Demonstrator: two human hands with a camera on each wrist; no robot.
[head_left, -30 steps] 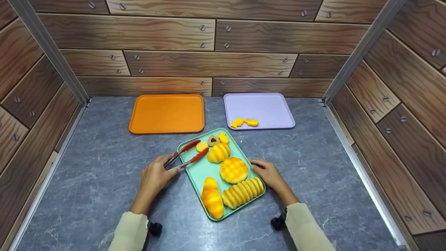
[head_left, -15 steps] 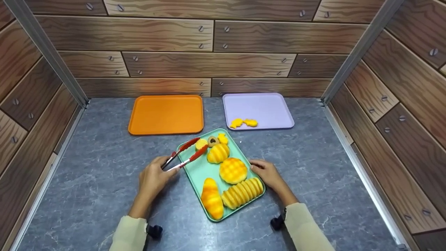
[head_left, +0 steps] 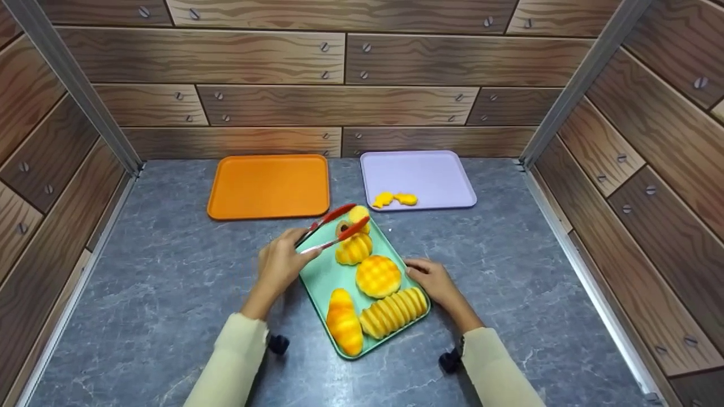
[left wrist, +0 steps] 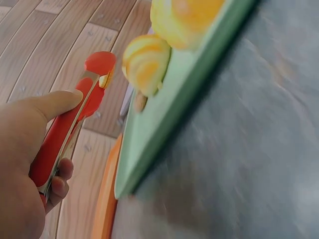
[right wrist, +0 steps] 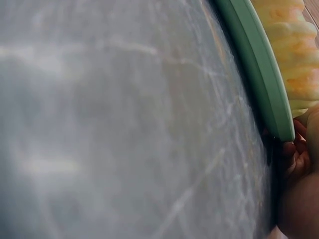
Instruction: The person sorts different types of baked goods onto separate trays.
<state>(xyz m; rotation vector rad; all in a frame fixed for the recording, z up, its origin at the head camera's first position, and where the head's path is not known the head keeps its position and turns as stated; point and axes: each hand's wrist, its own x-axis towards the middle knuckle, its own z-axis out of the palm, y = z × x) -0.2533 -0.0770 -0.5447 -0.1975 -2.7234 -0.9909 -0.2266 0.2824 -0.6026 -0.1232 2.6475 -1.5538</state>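
My left hand (head_left: 283,259) grips red-tipped tongs (head_left: 352,228). A round yellow cookie (head_left: 358,213) sits between the tong tips, raised over the far end of the green tray (head_left: 334,277); its edge (left wrist: 104,81) shows in the left wrist view. Beneath the tongs lie a brown cookie (head_left: 341,226) with a dark centre, partly covered, and a small yellow piece, mostly hidden. My right hand (head_left: 434,280) holds the tray's right rim, thumb on top. On the tray are a small striped roll (head_left: 354,249), a round bun (head_left: 379,276), a croissant (head_left: 344,322) and a ridged loaf (head_left: 394,312).
An orange tray (head_left: 268,186) lies at the back left. The lilac tray (head_left: 430,175) at the back right bears two small yellow fish-shaped pieces (head_left: 395,199). Wood-patterned walls (head_left: 271,104) enclose the grey tabletop (head_left: 169,282) on the left, right and back.
The tongs have closed on the round yellow cookie and lifted it off the tray. My left hand has moved right and away from me with it. The right hand stays at the rim.
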